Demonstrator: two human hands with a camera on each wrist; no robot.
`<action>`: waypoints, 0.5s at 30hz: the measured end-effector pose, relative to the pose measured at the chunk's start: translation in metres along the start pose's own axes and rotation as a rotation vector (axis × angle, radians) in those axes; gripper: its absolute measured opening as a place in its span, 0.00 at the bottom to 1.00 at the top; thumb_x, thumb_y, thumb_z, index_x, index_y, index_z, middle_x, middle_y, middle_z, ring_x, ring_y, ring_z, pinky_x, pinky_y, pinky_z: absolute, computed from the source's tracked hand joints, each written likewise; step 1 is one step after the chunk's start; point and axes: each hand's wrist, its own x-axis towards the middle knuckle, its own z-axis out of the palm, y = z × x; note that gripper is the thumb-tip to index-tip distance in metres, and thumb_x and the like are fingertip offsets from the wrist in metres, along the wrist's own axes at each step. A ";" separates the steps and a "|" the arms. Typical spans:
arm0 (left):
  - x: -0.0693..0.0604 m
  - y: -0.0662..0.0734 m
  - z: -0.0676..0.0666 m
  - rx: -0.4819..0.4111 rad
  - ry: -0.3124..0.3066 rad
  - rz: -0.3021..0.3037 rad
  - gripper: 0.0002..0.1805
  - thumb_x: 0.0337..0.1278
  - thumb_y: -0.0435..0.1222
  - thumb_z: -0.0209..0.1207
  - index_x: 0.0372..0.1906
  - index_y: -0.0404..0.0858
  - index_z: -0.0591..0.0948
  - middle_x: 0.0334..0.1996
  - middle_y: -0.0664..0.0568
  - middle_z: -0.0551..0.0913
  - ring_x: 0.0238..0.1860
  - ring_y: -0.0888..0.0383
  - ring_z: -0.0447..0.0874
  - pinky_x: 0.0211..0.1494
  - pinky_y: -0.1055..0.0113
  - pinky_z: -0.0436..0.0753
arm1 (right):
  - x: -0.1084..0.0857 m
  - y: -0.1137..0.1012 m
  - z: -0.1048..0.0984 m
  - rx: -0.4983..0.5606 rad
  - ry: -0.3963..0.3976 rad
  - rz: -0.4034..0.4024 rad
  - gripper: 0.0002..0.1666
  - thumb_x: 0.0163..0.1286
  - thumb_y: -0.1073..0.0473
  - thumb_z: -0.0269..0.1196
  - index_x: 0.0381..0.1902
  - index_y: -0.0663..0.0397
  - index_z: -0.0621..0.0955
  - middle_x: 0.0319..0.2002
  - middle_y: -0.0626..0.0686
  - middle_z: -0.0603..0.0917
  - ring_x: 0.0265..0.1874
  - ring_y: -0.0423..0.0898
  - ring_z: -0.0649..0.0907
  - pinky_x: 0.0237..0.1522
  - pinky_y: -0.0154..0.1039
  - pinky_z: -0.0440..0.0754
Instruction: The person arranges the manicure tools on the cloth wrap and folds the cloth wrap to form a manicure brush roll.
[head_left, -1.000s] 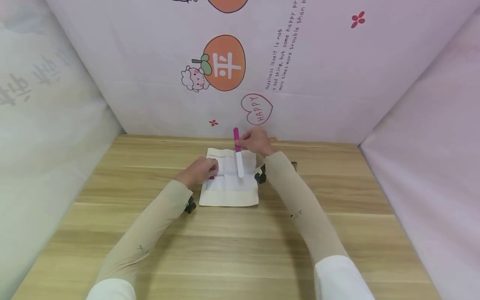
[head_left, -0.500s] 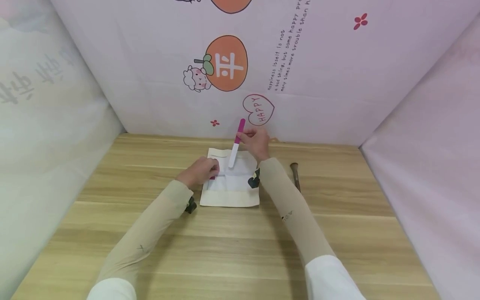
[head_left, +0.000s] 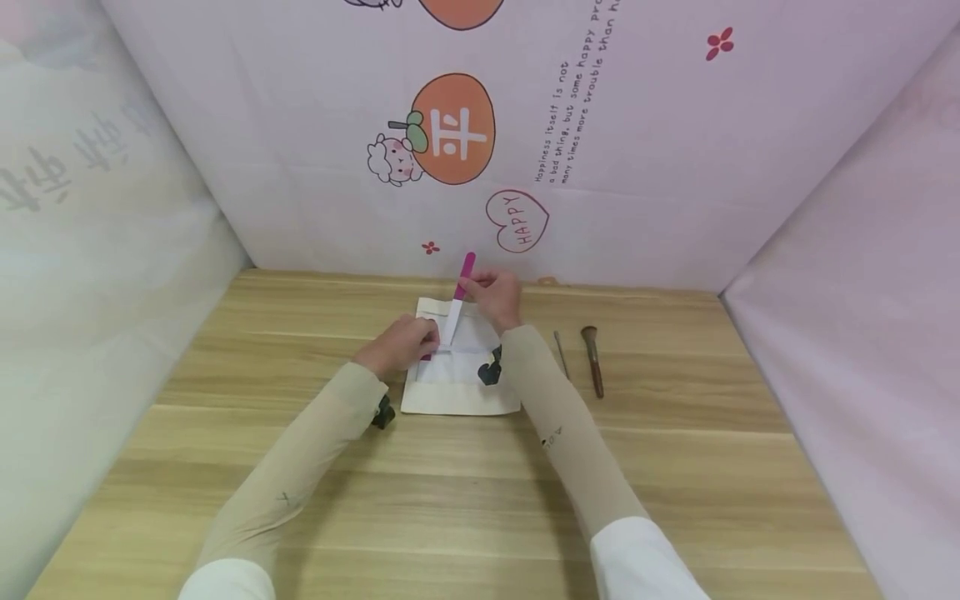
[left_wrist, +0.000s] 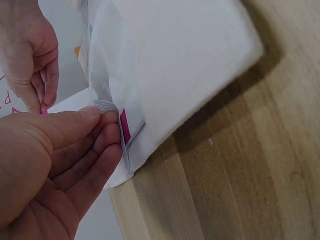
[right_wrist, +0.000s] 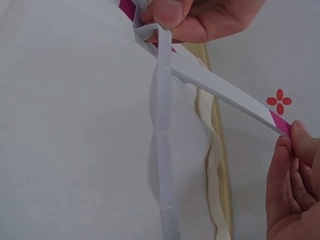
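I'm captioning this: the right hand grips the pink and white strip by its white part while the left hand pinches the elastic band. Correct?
No: the head view shows the right hand gripping the strip by its pink part. The left hand does pinch the elastic band.

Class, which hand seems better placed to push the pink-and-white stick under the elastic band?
Probably the right hand: it holds the stick by its pink part; the left hand pinches the band.

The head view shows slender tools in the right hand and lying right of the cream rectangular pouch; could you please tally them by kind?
Flat pink-and-white strip: 1
Brown-handled brush: 1
Thin grey rod, partly hidden: 1
Total: 3
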 end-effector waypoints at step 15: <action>0.002 -0.005 0.001 0.010 0.024 0.035 0.06 0.75 0.31 0.60 0.39 0.34 0.84 0.32 0.49 0.85 0.35 0.56 0.79 0.45 0.64 0.80 | -0.015 0.013 0.005 -0.175 -0.187 0.027 0.13 0.66 0.53 0.76 0.41 0.57 0.92 0.39 0.56 0.93 0.37 0.42 0.82 0.40 0.32 0.76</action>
